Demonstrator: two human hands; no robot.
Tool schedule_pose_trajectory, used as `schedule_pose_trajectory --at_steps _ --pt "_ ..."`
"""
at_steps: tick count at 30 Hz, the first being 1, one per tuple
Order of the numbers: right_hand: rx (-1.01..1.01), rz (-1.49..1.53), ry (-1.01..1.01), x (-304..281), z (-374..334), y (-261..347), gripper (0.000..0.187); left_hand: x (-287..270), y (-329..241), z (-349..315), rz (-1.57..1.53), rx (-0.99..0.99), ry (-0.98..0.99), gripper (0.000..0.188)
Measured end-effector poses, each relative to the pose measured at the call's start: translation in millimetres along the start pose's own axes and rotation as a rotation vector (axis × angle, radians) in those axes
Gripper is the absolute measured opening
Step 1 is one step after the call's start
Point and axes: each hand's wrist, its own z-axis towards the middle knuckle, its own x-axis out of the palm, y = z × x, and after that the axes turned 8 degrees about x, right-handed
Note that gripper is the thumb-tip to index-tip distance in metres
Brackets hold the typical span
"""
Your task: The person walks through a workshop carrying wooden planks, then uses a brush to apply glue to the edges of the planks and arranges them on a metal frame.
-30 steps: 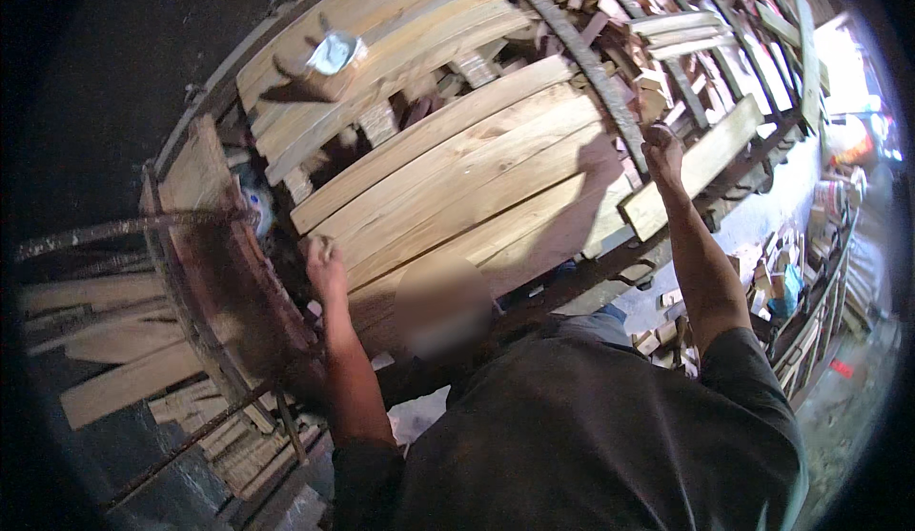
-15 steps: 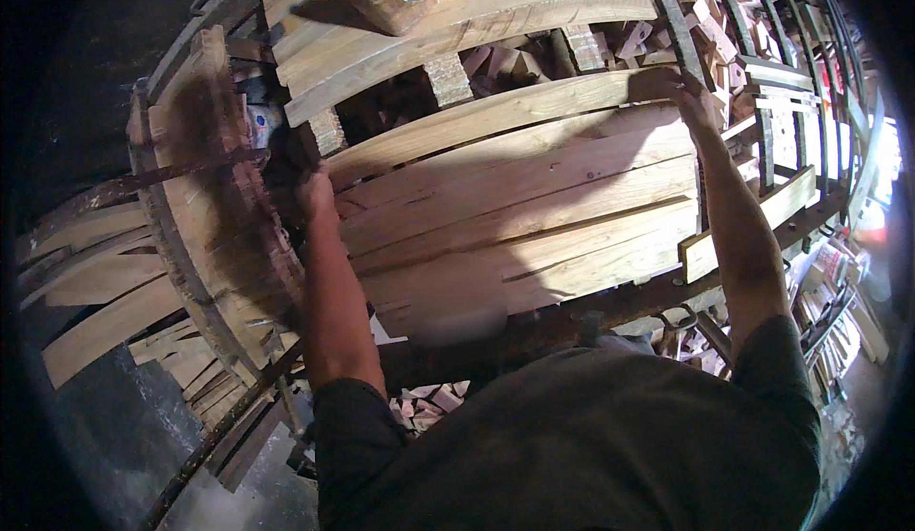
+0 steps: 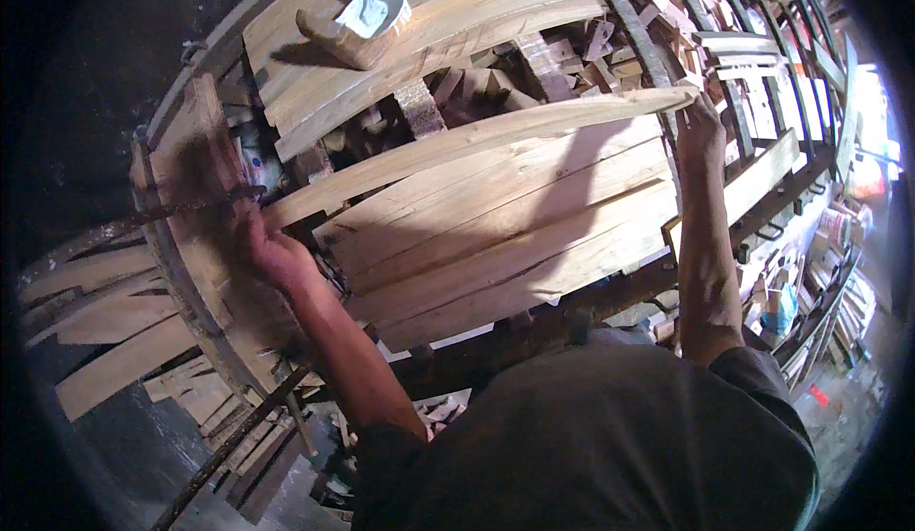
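Note:
A long pale wooden board [image 3: 477, 133] is held up by its two ends, slightly tilted with its right end farther away. My left hand [image 3: 272, 250] is closed at the board's left end, its fingertips partly in shadow. At the other end, my right hand [image 3: 701, 131] grips the tip between thumb and fingers. Just nearer to me lies a panel of several planks [image 3: 515, 221] set edge to edge, with my shadow across it. The raised board stands apart from the panel at its left and overlaps its far edge in the view.
Beyond sits another group of planks [image 3: 457, 21], carrying a cut-open container [image 3: 367, 50] with white paste and a stick. Scrap blocks [image 3: 477, 92] fill the gap between. Dark metal bars [image 3: 624, 21] run at right. A rusty rod [image 3: 143, 214] juts in at left near stacked boards [image 3: 124, 364].
The board has come up off the panel's far edge and shifted left. My left hand has moved left and nearer with its end; my right hand still holds the other end.

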Motion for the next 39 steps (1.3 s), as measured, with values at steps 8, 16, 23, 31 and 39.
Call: schedule_pose_trajectory --at_steps 8,16,23,31,39 --pt "-0.065 0.354 0.037 -62.7 -98.2 71.5 0.017 34.3 -156.2 -30.6 -0.596 -0.039 -0.059 0.031" --pt "-0.291 0.687 0.018 -124.5 -162.3 119.5 0.035 43.2 -209.9 -84.8 -0.768 -0.092 -0.058 0.045" --pt "-0.404 1.008 0.12 -155.5 -223.0 142.9 0.049 18.8 -178.3 -90.4 -0.98 -0.291 0.085 0.041" --pt "-0.403 1.225 0.223 -176.8 -246.8 137.6 0.043 -3.6 -168.8 -107.2 -1.143 -0.192 0.216 0.057" --pt "-0.449 1.24 0.395 -187.3 -246.8 129.5 0.049 -6.3 -189.1 -135.7 -1.005 -0.112 0.163 0.068"
